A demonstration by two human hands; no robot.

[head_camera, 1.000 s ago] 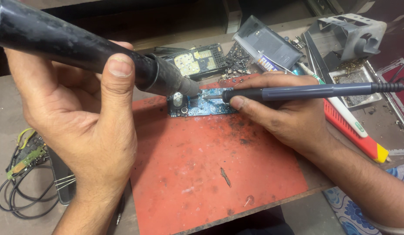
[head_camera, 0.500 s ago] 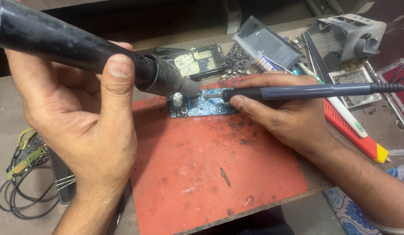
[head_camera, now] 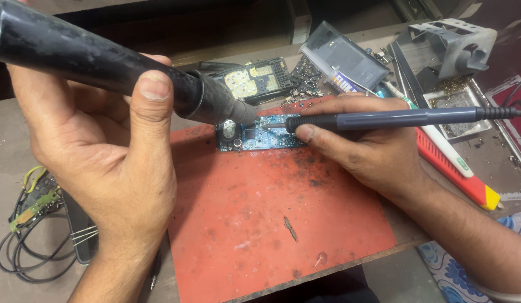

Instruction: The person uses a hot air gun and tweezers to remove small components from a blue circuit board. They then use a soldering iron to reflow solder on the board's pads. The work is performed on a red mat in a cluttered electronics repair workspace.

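You're holding the black hot-air wand (head_camera: 120, 70) in your left hand (head_camera: 97, 163), fingers wrapped round the barrel and thumb lying along the top, with the nozzle aiming down at the left end of the small blue circuit board (head_camera: 260, 136). Your right hand (head_camera: 373, 151) is pinching the slim dark soldering iron (head_camera: 384, 119) pencil-style, thumb and forefinger closing on the grip, and the tip is touching down around the middle of the board.

The board is sitting at the top edge of the red work mat (head_camera: 272, 219), flat on it, just in front of a stripped phone board (head_camera: 255, 81). Nothing looks to be clamping it, so I'm guessing it's going to skate around if you push sideways with the iron. It's thin, light and stiff, and hot under that nozzle, so I'd be grabbing it by the bare long edges or the right-hand end rather than over the parts. Those tiny components are looking pretty fragile too.

Off to your right a red and white tool (head_camera: 457, 168) is lying by your wrist, and a metal iron stand (head_camera: 454, 45) is sitting at the back. A tangle of wires (head_camera: 24, 224) is lying off to the left.
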